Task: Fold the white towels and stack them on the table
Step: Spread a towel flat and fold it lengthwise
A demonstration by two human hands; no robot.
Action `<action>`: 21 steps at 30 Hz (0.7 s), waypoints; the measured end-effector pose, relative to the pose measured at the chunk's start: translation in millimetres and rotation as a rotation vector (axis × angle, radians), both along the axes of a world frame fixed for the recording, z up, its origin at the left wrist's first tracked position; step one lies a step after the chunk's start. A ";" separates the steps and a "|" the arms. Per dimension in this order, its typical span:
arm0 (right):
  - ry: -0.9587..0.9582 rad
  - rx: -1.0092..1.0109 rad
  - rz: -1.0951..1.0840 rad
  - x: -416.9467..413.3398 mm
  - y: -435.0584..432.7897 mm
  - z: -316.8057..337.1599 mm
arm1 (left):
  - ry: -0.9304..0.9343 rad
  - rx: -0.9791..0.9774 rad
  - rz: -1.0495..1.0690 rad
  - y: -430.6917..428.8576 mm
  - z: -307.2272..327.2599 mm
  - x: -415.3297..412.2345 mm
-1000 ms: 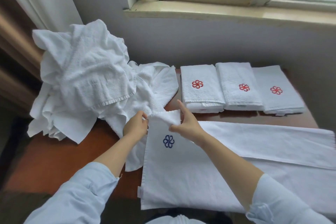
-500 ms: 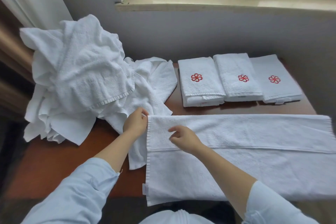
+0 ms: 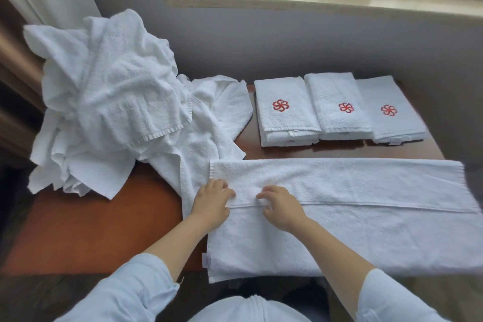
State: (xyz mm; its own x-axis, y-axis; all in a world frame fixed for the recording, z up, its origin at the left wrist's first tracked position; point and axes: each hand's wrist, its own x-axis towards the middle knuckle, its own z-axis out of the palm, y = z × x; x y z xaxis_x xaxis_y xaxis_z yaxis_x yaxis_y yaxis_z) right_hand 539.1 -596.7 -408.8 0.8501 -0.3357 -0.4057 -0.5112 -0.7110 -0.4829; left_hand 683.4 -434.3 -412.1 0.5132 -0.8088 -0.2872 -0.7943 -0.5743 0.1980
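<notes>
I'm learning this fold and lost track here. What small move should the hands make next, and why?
Probably slide the right hand rightward along the hem, with the left hand pinning the end. The far edge of the towel is already folded to its middle, both hands sit at the left end, and the flap looks rumpled there.
</notes>
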 end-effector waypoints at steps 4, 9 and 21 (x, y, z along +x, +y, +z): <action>-0.038 -0.132 -0.010 -27.8 12.9 -6.1 | -0.031 0.027 -0.023 15.0 -8.3 -16.7; -0.061 -0.178 -0.004 -63.1 22.2 -15.6 | -0.052 0.053 -0.003 30.0 -12.6 -42.1; -0.070 -0.181 0.170 -119.8 42.6 -23.2 | -0.004 0.115 0.172 70.6 -13.0 -128.0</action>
State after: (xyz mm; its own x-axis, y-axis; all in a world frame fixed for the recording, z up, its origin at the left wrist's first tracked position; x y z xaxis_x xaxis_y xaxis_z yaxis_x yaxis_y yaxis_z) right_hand 419.2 -554.1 -432.0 0.9244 -0.2477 -0.2902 -0.3470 -0.8618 -0.3700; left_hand 555.3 -363.6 -425.1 0.6426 -0.6707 -0.3705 -0.6829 -0.7206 0.1200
